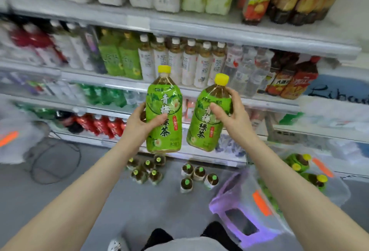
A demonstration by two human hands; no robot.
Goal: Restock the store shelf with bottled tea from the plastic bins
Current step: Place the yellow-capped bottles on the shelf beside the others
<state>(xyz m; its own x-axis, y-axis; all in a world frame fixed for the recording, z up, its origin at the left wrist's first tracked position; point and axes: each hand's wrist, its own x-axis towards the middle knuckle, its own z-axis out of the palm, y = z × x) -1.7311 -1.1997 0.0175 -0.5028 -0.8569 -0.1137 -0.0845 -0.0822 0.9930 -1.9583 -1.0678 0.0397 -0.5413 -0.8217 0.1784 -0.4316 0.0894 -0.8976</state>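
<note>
Nearest the camera, on the right, a clear plastic bin sits on the grey floor with orange tape on its wall, and yellow-capped green tea bottles lie inside it. Beyond it, two clusters of small green-capped bottles stand upright on the floor just before the shelving. Above them both arms reach forward. The left hand wraps its fingers and thumb round the middle of an upright green tea bottle with a yellow cap. The right hand grips a second green tea bottle of the same kind, tilted a little to the right, thumb across its label. The two bottles are near each other, not touching. Behind them the store shelf carries rows of bottled drinks: white-capped tea bottles, green ones to their left, dark red-labelled ones at the right.
</note>
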